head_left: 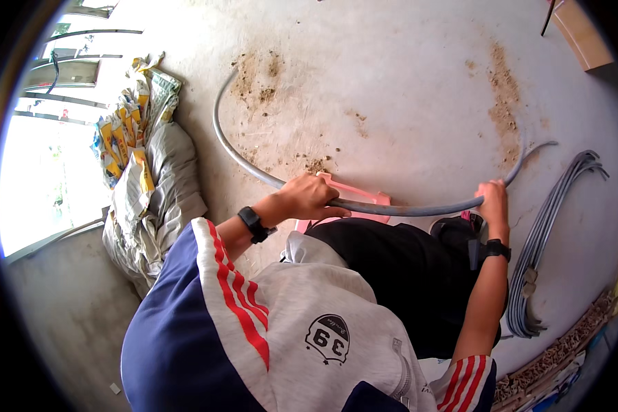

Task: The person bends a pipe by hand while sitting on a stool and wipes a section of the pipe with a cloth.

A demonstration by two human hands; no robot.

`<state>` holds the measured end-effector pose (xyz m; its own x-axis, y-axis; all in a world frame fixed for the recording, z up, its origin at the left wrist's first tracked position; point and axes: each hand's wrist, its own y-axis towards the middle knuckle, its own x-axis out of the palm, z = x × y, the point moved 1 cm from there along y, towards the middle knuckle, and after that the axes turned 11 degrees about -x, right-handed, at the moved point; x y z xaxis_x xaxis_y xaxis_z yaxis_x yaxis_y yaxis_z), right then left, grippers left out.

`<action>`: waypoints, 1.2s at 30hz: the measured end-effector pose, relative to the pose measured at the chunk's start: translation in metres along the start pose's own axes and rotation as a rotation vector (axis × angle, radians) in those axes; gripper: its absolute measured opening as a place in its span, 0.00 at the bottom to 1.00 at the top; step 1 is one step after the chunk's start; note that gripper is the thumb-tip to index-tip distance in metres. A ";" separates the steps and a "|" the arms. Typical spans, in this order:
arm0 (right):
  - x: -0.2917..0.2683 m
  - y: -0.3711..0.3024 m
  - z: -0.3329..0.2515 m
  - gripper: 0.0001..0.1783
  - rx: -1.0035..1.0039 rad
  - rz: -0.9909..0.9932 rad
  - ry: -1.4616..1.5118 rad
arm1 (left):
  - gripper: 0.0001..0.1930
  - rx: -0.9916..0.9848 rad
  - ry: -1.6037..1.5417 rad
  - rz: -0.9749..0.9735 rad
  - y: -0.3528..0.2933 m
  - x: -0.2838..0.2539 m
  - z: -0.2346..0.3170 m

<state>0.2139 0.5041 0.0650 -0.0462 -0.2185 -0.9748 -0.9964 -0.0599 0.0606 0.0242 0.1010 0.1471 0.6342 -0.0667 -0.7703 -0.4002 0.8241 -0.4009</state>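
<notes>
A long grey pipe (405, 209), bent into a wide curve, runs across in front of my body. My left hand (310, 197) is closed around it left of the middle. Farther right, my right hand (493, 204) grips the same pipe close to the shoe. From my left hand, one end of the pipe arcs up and away to the far left, above the floor. The other end curls upward past my right hand. Below the pipe, between my hands, part of a pink plastic object (353, 189) shows; my legs hide the rest.
A bundle of bent grey pipes (546, 240) lies on the floor at right. Filled sacks (175, 172) are piled at left beside a bright opening. Loose dirt (505, 103) is scattered over the concrete floor. A brown box (582, 34) stands at far right.
</notes>
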 end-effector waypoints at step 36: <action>-0.030 0.008 -0.015 0.06 0.127 0.296 0.013 | 0.23 -0.070 0.053 -0.014 -0.006 -0.029 0.018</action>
<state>0.2084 0.4956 0.0985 -0.3354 -0.2208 -0.9158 -0.9408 0.1297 0.3132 0.0201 0.1078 0.1804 0.6053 -0.1091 -0.7885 -0.4381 0.7813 -0.4444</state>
